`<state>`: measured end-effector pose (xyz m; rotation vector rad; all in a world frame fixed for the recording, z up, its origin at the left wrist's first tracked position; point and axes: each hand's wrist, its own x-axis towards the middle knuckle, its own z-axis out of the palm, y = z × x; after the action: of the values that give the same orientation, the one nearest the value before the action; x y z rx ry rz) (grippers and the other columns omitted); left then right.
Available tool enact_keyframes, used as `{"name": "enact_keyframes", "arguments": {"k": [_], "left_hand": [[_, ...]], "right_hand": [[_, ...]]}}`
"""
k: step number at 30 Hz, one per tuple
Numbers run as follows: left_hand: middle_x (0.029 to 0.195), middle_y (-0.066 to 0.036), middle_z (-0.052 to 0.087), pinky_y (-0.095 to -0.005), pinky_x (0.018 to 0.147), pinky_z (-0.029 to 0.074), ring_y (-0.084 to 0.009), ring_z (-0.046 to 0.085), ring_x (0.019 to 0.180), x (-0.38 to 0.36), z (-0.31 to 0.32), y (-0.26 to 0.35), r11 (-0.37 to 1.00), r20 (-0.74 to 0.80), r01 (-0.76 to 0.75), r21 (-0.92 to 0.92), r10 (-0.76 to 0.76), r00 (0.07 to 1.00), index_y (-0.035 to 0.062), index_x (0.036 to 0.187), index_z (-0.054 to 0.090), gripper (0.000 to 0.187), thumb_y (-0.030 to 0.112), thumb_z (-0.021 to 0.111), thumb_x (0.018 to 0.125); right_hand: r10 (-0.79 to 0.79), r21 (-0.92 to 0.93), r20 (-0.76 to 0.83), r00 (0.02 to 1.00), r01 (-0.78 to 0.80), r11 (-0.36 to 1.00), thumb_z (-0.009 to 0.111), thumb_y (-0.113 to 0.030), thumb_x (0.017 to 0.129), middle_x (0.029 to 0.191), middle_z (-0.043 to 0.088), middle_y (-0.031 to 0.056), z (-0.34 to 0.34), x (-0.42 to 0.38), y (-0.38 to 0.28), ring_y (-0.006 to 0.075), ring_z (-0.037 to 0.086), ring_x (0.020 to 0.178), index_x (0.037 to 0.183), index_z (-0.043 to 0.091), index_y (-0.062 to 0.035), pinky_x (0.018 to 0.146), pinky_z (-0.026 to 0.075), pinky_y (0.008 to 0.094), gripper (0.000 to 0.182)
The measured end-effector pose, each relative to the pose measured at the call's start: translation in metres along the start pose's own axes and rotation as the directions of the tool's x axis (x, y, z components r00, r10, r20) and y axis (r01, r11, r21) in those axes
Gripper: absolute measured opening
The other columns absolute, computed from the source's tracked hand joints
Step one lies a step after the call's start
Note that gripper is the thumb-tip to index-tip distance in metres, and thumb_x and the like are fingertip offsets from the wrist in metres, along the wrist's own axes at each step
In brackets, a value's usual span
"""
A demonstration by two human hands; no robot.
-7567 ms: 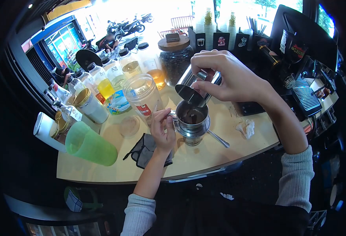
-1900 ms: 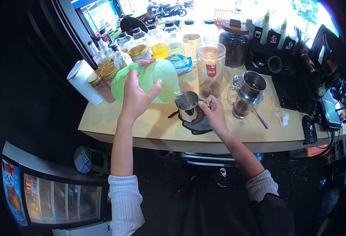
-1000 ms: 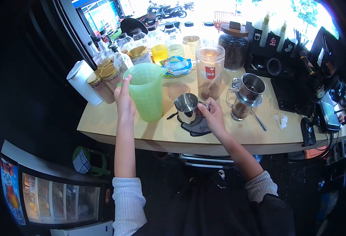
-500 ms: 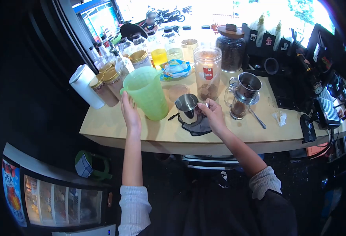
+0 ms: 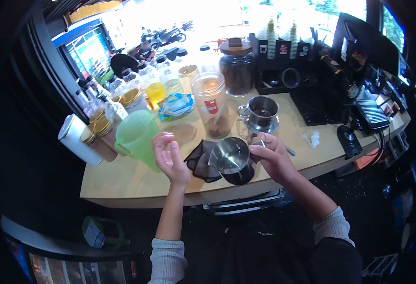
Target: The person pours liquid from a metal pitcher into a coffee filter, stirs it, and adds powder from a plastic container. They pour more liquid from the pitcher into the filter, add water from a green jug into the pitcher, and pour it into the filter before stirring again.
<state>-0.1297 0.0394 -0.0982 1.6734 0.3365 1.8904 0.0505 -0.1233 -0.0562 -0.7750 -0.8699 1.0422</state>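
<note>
My right hand [image 5: 273,158] grips the handle of a metal milk pitcher [image 5: 230,156], which is raised above the counter's front edge. My left hand [image 5: 171,160] is empty, fingers apart and a little curled, beside the green plastic jug [image 5: 139,137]. Beneath and left of the pitcher lies a dark cloth [image 5: 203,163]. Farther back stands a tall clear canister [image 5: 210,102] with brown contents low inside. A metal drip filter [image 5: 262,111] sits on a glass mug to the right, beyond my right hand. A round lid [image 5: 183,134] lies flat behind my left hand.
Gold-lidded jars [image 5: 99,128] and a white container [image 5: 79,139] crowd the left end of the wooden counter [image 5: 122,189]. A wipes pack [image 5: 176,106] and a large dark-filled jar [image 5: 237,71] stand behind. A black machine [image 5: 371,106] occupies the right end.
My left hand has come off the green jug and moved right. My right hand has brought the pitcher nearer to me. The view has shifted rightward.
</note>
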Motion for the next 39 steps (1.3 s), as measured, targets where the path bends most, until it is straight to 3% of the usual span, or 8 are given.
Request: {"name": "enact_keyframes", "arguments": {"k": [7, 12, 15, 17, 26, 30, 32, 39], "left_hand": [[0.103, -0.012, 0.057, -0.031, 0.09, 0.043, -0.0184, 0.054, 0.097, 0.009, 0.098, -0.015, 0.963, 0.261, 0.111, -0.244, -0.046, 0.964, -0.0021, 0.099, 0.056, 0.012, 0.002, 0.05, 0.089], [0.1, -0.013, 0.059, -0.0282, 0.08, 0.044, -0.0191, 0.056, 0.09, 0.019, 0.142, -0.024, 0.979, 0.249, 0.035, -0.2, 0.016, 0.968, -0.0003, 0.098, 0.059, 0.015, 0.005, 0.054, 0.085], [0.097, -0.014, 0.06, -0.0293, 0.078, 0.045, -0.0209, 0.057, 0.087, 0.012, 0.144, -0.041, 0.986, 0.214, -0.105, -0.13, 0.131, 0.968, 0.0002, 0.097, 0.06, 0.017, 0.009, 0.056, 0.084], [0.093, -0.015, 0.06, -0.0309, 0.076, 0.047, -0.0233, 0.059, 0.084, 0.005, 0.142, -0.048, 0.989, 0.211, -0.103, -0.11, 0.124, 0.97, 0.0006, 0.096, 0.06, 0.017, 0.012, 0.056, 0.084], [0.088, -0.012, 0.062, -0.0329, 0.071, 0.049, -0.0254, 0.061, 0.081, 0.004, 0.133, -0.05, 0.947, 0.273, -0.307, 0.092, 0.272, 0.923, 0.0037, 0.091, 0.063, 0.009, 0.004, 0.062, 0.082], [0.086, -0.012, 0.062, -0.0318, 0.069, 0.049, -0.0244, 0.061, 0.079, 0.002, 0.133, -0.057, 0.96, 0.241, -0.27, 0.067, 0.247, 0.939, 0.0034, 0.091, 0.062, 0.009, 0.005, 0.063, 0.082], [0.085, -0.012, 0.061, -0.0312, 0.069, 0.049, -0.0236, 0.061, 0.076, 0.0, 0.132, -0.058, 0.967, 0.242, -0.249, 0.056, 0.229, 0.943, 0.0032, 0.091, 0.062, 0.009, 0.006, 0.064, 0.083], [0.083, -0.011, 0.061, -0.0305, 0.067, 0.049, -0.0226, 0.06, 0.073, 0.001, 0.134, -0.058, 0.967, 0.231, -0.251, 0.054, 0.232, 0.945, 0.0033, 0.09, 0.062, 0.008, 0.006, 0.064, 0.083]], "right_hand": [[-0.084, -0.2, -0.077, 0.993, 0.068, 0.978, 0.06, -0.006, 0.087, 0.075, 0.061, 0.0034, -0.031, -0.021, -0.075, 0.0106, 0.06, 0.068, 0.081, 0.053, -0.006, 0.065, 0.045, 0.0247, 0.01], [-0.222, -0.318, -0.098, 0.97, 0.181, 0.931, 0.064, -0.005, 0.084, 0.073, 0.058, 0.0011, -0.055, -0.005, -0.119, 0.0071, 0.057, 0.065, 0.081, 0.053, -0.0049, 0.062, 0.044, 0.0222, 0.012], [-0.267, -0.451, -0.072, 0.961, 0.207, 0.868, 0.065, -0.004, 0.083, 0.071, 0.054, -0.0014, -0.068, 0.013, -0.139, 0.004, 0.053, 0.064, 0.079, 0.052, -0.0054, 0.061, 0.042, 0.0199, 0.014], [-0.261, -0.493, -0.058, 0.964, 0.2, 0.847, 0.066, -0.004, 0.082, 0.071, 0.053, -0.0026, -0.077, 0.025, -0.148, 0.0019, 0.051, 0.065, 0.077, 0.051, -0.0061, 0.06, 0.041, 0.0178, 0.017], [-0.247, -0.662, 0.099, 0.964, 0.249, 0.707, 0.07, -0.006, 0.081, 0.068, 0.049, -0.0052, -0.096, 0.073, -0.15, -0.0029, 0.045, 0.062, 0.071, 0.047, -0.0058, 0.052, 0.034, 0.0146, 0.024], [-0.237, -0.701, 0.117, 0.964, 0.249, 0.668, 0.071, -0.007, 0.08, 0.066, 0.044, -0.0072, -0.099, 0.08, -0.152, -0.0035, 0.04, 0.059, 0.071, 0.047, -0.0063, 0.05, 0.03, 0.015, 0.025], [-0.249, -0.755, 0.211, 0.945, 0.319, 0.573, 0.071, -0.007, 0.08, 0.065, 0.04, -0.0084, -0.101, 0.084, -0.155, -0.0031, 0.035, 0.057, 0.071, 0.047, -0.0066, 0.049, 0.027, 0.0153, 0.026], [-0.196, -0.731, 0.194, 0.961, 0.274, 0.625, 0.071, -0.008, 0.08, 0.064, 0.036, -0.0081, -0.093, 0.088, -0.154, -0.0023, 0.032, 0.058, 0.071, 0.045, -0.0059, 0.049, 0.026, 0.0167, 0.027]]}}
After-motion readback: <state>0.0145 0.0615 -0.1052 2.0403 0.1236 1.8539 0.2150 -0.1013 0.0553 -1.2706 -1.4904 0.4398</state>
